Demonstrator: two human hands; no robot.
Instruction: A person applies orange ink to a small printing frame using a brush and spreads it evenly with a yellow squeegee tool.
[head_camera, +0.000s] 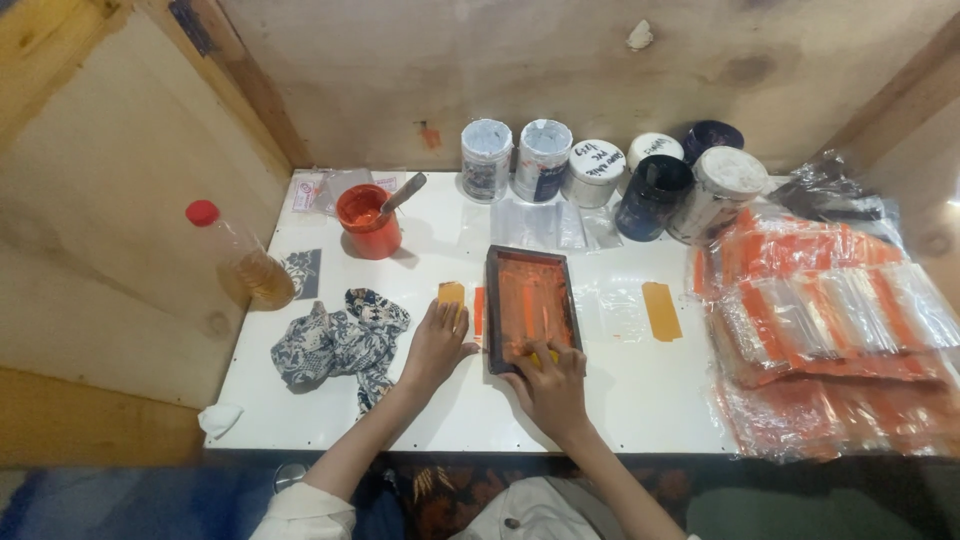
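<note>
A dark rectangular frame (531, 305) coated with orange ink lies flat in the middle of the white table (640, 400). My right hand (551, 385) rests on its near end, fingers closed around a small yellow tool that barely shows. My left hand (436, 343) lies flat on the table just left of the frame, fingertips touching a small yellow-orange card (452, 293). A narrow orange strip (479, 312) sits between that card and the frame.
An orange cup (368, 222) with a stirring tool, a red-capped bottle (240, 258) and a patterned rag (338, 343) sit left. Several paint jars (600, 175) line the back. Stacks of orange-printed clear bags (830, 330) fill the right. An orange label (661, 310) lies right of the frame.
</note>
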